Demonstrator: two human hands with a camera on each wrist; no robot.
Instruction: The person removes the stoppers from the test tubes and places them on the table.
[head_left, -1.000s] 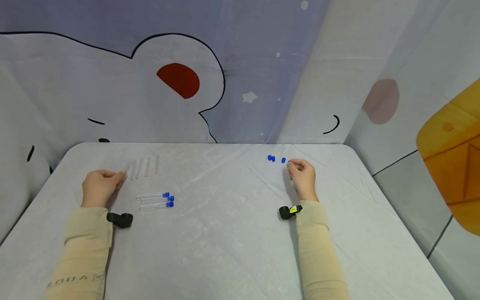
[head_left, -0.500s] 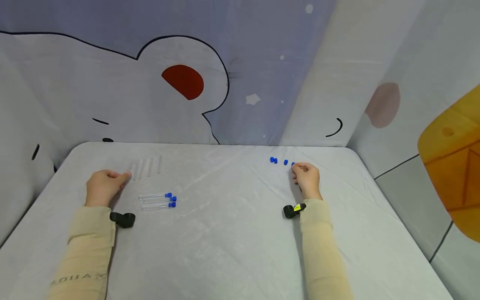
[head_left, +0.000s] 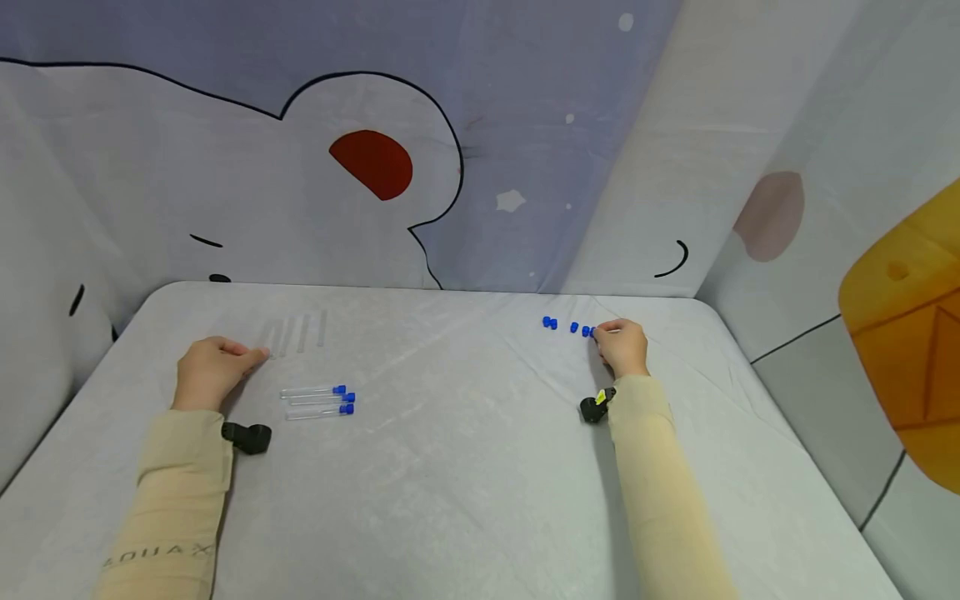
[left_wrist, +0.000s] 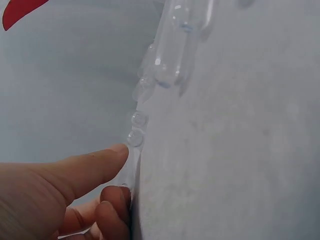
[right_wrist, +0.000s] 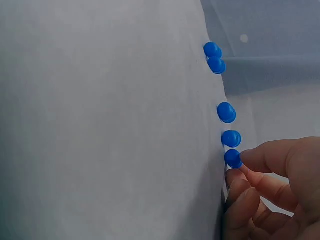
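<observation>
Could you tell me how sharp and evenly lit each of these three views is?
Head view: soft, even light with faint shadows; the uncapped clear tubes nearly vanish against the pale table, and the edges bend slightly. Left wrist view: the nearest tube is blurred, with small glints on the glass. Right wrist view: the blue caps are fairly crisp, the fingertips softer.
</observation>
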